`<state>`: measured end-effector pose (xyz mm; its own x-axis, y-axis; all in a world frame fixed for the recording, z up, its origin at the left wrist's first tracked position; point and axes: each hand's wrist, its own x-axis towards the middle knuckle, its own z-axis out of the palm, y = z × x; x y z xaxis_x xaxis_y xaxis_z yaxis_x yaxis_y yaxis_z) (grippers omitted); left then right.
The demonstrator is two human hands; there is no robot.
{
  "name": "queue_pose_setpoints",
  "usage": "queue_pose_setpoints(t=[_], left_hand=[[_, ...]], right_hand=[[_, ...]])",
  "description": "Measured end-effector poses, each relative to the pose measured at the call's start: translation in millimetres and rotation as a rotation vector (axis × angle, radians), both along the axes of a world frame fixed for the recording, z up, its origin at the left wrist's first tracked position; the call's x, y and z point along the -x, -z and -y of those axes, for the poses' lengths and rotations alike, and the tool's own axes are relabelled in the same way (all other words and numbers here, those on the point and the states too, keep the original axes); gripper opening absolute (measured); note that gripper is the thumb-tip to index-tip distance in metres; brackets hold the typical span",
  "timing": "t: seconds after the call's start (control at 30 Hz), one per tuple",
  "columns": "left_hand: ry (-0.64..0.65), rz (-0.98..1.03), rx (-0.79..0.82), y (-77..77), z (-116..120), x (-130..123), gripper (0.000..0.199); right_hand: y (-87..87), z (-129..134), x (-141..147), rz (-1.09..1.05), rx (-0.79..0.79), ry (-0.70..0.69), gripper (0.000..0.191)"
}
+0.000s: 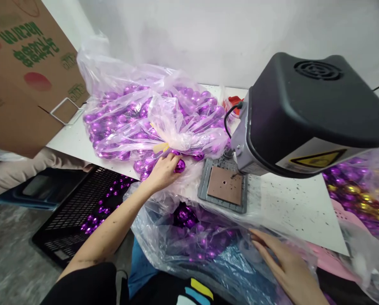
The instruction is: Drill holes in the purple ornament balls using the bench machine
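Gently cup the purple balls (pixel 180 166) lying on the table (pixel 291 203) at the near side of the bunched bag (pixel 181 140), so none rolls over the edge. Your left hand (pixel 164 170) curls its fingers over them; whether it grips one, you cannot tell. Your right hand (pixel 283 258) is loosely open, fingers extended, at the lower plastic bag (pixel 154 237).

One left hand (pixel 165 171), one right hand (pixel 283 258). One cardboard box (pixel 20 93), one black mesh crate (pixel 65 216), one machine head (pixel 310 110), one warning triangle (pixel 318 158), one square plate (pixel 223 190). Purple balls (pixel 179 166) too many to count from where I stand.
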<state>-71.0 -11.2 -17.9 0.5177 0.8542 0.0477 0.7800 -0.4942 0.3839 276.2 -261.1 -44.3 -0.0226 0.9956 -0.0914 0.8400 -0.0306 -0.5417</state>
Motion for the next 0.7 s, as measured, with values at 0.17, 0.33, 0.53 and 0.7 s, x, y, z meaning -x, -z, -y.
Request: queue_pose_setpoints(t=[0.17,0.33,0.53,0.7], left_hand=[[-0.113,0.698,0.353,-14.3,21.9,-0.1,0.058],[-0.095,1.094,0.993,-9.2,49.7,-41.4,0.067],[-0.064,1.295,1.303,5.0,63.4,-67.4,0.062],[-0.17,1.281,1.195,13.0,64.1,-71.8,0.053]], right_hand=[[-32.1,-15.9,-8.8,-0.147,0.051,0.076,0.047],[-69.5,-43.1,-3.4,-0.274,0.023,0.173,0.05],[-103.1,-66.2,-8.2,-0.301,-0.122,0.239,0.049],[-103.0,-71.6,-19.3,-0.344,-0.152,0.359,0.051]])
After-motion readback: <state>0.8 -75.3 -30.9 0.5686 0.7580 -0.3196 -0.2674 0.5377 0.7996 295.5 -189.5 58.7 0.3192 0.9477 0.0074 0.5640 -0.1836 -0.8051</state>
